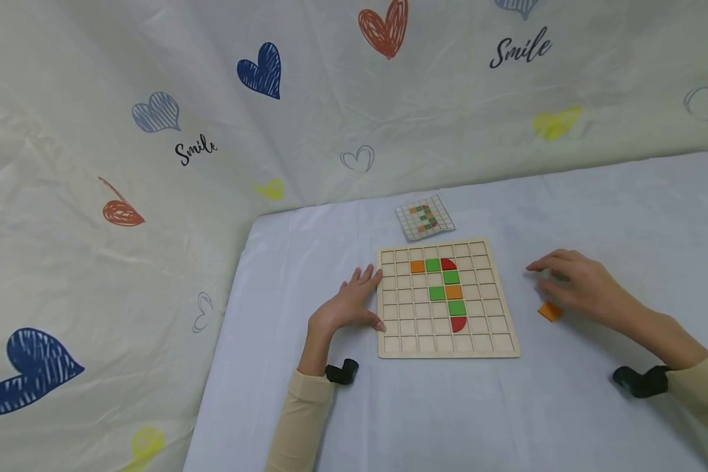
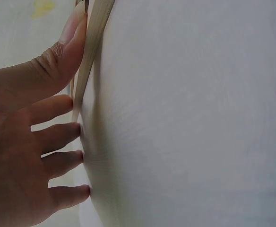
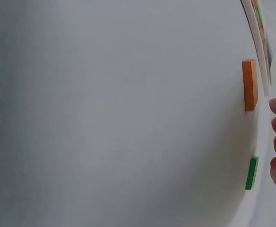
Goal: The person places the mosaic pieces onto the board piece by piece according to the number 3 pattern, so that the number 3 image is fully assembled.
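A wooden grid board (image 1: 409,344) lies on the table, with orange, green and red tiles set in some of its cells. My left hand (image 1: 349,303) rests at the board's left edge, fingers spread; the left wrist view shows the thumb against its wooden side. To the right of the board, my right hand (image 1: 587,285) hovers above the cloth with fingers loosely bent and nothing held. Just below its fingers lies a loose orange square tile (image 1: 550,312). A loose green tile (image 3: 252,173) appears in the right wrist view; the hand hides it in the head view.
Behind the board lies a small card (image 1: 426,217) printed with a grid of coloured shapes. A white cloth (image 1: 436,413) covers the table. Beyond its back edge hangs a pale curtain (image 1: 307,131) printed with hearts and writing.
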Demonstrator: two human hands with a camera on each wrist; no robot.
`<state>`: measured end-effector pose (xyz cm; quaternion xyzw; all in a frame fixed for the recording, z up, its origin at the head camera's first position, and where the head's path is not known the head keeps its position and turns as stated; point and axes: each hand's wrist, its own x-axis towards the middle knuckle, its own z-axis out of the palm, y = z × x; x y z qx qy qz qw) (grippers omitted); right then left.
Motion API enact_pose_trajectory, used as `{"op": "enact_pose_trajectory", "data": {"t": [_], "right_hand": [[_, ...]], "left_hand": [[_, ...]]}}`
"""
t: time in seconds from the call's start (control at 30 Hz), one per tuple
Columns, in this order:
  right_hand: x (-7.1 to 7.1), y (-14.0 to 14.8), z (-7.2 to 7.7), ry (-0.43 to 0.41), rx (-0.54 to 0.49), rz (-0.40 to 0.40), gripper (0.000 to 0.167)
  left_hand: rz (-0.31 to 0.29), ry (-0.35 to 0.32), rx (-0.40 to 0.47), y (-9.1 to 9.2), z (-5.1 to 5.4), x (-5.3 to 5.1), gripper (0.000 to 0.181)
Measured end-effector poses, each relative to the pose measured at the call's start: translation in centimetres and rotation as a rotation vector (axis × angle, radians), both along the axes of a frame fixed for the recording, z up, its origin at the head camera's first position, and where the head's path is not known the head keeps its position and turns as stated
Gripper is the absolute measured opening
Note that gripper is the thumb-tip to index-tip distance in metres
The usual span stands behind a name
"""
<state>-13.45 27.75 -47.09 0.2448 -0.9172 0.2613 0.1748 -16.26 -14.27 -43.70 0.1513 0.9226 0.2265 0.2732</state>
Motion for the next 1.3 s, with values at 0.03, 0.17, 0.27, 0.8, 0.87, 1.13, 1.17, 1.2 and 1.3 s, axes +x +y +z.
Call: {"op": "enact_pose_trajectory", "data": {"t": [0.03,0.17,0.27,0.8,0.87,1.13,1.17,1.2,1.3], "right_hand": [[0.0,0.2,0.0,0.006,-0.003,-0.003,0.042],[0.1,0.8,-0.1,0.021,-0.003,-0.013,0.044],[0.0,1.3,-0.2,0.032,-0.001,-0.033,0.044],[-0.3,2.6,-1.2,-0.035,0.075,-0.127,0.033],[-0.3,2.6,-1.3,-0.025,0.066,-0.127,0.032],[-0.4,2.5,-0.8,-0.083,0.058,-0.147,0.028],[-0.4,2.5,-0.8,-0.092,0.057,-0.147,0.029],[-0.4,2.5,-0.7,-0.1,0.053,-0.145,0.029],[-0.4,2.5,-0.6,-0.102,0.042,-0.14,0.029]], "left_hand": [[-0.002,0.0,0.001,0.0,0.0,0.0,0.115],[-0.003,-0.001,0.0,0.0,0.0,0.0,0.115],[-0.001,0.001,0.0,0.0,0.0,0.1,0.115],[0.002,0.004,0.004,0.0,-0.1,0.1,0.115],[0.0,0.004,0.002,0.0,-0.1,0.1,0.115],[0.001,-0.001,0.002,-0.1,-0.2,0.0,0.114],[0.001,-0.001,0.002,-0.1,-0.2,0.0,0.114],[0.001,-0.001,0.003,-0.1,-0.2,0.0,0.114],[0.001,-0.001,0.005,-0.1,-0.3,0.0,0.114]]}}
